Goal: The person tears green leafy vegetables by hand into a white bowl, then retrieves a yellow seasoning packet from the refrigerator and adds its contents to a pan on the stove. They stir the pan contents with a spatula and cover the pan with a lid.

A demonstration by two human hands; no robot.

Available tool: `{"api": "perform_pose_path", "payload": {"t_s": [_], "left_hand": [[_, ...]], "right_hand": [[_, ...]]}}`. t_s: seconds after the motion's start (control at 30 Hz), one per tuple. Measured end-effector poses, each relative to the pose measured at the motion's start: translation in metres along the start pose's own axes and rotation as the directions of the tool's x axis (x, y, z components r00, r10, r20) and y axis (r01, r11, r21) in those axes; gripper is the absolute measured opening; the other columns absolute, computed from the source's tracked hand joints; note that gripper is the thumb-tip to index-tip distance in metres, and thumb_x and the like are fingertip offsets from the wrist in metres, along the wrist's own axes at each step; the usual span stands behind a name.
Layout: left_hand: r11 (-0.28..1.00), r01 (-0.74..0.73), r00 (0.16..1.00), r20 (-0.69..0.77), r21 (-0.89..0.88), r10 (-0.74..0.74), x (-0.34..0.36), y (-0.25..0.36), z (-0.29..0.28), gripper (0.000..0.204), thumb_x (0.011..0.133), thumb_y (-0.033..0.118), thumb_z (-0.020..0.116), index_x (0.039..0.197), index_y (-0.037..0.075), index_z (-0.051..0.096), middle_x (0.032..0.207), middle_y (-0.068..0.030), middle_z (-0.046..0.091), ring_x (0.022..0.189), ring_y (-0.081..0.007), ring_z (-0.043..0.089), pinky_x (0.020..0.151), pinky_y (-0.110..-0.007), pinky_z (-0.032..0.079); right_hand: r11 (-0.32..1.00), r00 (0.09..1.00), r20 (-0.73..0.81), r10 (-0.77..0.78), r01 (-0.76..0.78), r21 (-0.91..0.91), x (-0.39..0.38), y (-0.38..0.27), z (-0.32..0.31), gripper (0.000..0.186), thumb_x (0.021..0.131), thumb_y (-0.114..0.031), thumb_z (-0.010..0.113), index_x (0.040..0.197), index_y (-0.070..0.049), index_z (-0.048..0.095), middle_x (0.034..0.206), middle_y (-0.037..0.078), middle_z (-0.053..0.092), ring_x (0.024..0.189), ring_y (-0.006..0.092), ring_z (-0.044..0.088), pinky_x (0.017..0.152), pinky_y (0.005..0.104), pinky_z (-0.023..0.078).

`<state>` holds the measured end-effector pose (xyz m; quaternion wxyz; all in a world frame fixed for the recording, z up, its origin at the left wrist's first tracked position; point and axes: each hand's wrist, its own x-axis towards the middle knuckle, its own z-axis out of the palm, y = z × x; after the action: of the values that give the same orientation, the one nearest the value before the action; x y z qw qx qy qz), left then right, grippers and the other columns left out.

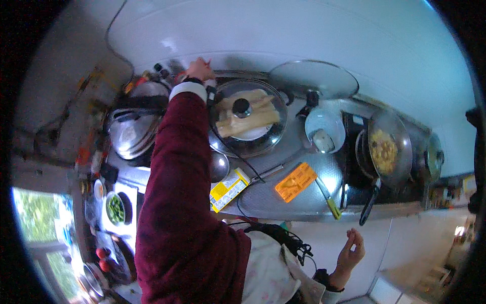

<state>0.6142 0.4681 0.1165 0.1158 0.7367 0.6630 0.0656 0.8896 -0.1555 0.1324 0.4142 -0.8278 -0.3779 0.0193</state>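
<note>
My left arm in a dark red sleeve stretches to the back of the counter. There my left hand (199, 70) is closed beside the wall, above a small white container (209, 82); what its fingers grip is hidden. Right of it stands a large pan with a glass lid (260, 139), long pale pieces of food showing beneath. My right hand (351, 252) hangs in front of the counter edge, fingers loosely curled and apart, with nothing in it. The black handle (370, 202) of a frying pan with yellowish food (383, 151) is nearest to it.
A yellow-and-white box (229, 189), an orange packet (296, 182) and a green-handled utensil (332, 206) lie along the front. Behind are a white bowl (331, 121) and an upright glass lid (324, 81). A metal pot (132, 134) and a bowl of green vegetables (115, 209) stand left.
</note>
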Motion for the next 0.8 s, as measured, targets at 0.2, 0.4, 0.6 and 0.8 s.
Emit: {"api": "perform_pose_path", "payload": {"t_s": [0.2, 0.4, 0.6, 0.8], "left_hand": [[0.96, -0.277, 0.926, 0.278, 0.041, 0.256, 0.037, -0.042, 0.047, 0.046, 0.066, 0.029, 0.063, 0.101, 0.001, 0.054, 0.094, -0.0219, 0.06, 0.097, -0.0373, 0.056, 0.082, -0.042, 0.045], [0.905, -0.419, 0.896, 0.197, 0.073, 0.399, 0.127, -0.118, 0.112, 0.045, 0.061, 0.029, 0.074, 0.088, 0.002, 0.049, 0.084, -0.017, 0.058, 0.084, -0.0315, 0.057, 0.07, -0.042, 0.046], [0.972, -0.143, 0.968, 0.231, 0.184, 0.099, 0.132, -0.133, 0.13, 0.08, 0.062, 0.049, 0.069, 0.12, 0.007, 0.034, 0.113, -0.0201, 0.051, 0.106, -0.0326, 0.05, 0.087, -0.044, 0.04], [0.866, -0.271, 0.833, 0.553, 0.419, -0.007, 0.146, -0.12, 0.111, 0.101, 0.065, 0.069, 0.055, 0.136, 0.007, 0.02, 0.135, -0.0221, 0.032, 0.123, -0.0376, 0.034, 0.098, -0.045, 0.029]], "right_hand": [[0.995, 0.996, 0.024, 0.088, -0.087, -0.049, -0.006, -0.006, 0.016, 0.012, 0.078, 0.003, 0.058, 0.089, 0.0, 0.059, 0.084, 0.014, 0.063, 0.077, 0.0255, 0.062, 0.069, 0.0311, 0.048], [0.993, 0.99, 0.131, 0.044, -0.03, -0.11, 0.002, -0.014, 0.031, 0.012, 0.077, -0.003, 0.061, 0.089, -0.003, 0.06, 0.083, 0.012, 0.062, 0.074, 0.0256, 0.061, 0.065, 0.0315, 0.048], [0.998, 0.989, 0.149, 0.026, -0.018, -0.056, 0.007, -0.018, 0.037, 0.013, 0.077, -0.002, 0.061, 0.089, -0.003, 0.06, 0.082, 0.012, 0.061, 0.07, 0.0243, 0.06, 0.062, 0.0305, 0.048], [0.997, 0.983, 0.174, 0.05, -0.039, -0.065, -0.003, -0.011, 0.033, 0.017, 0.077, 0.0, 0.06, 0.093, -0.004, 0.06, 0.082, 0.012, 0.061, 0.071, 0.0227, 0.06, 0.062, 0.0293, 0.048]]}}
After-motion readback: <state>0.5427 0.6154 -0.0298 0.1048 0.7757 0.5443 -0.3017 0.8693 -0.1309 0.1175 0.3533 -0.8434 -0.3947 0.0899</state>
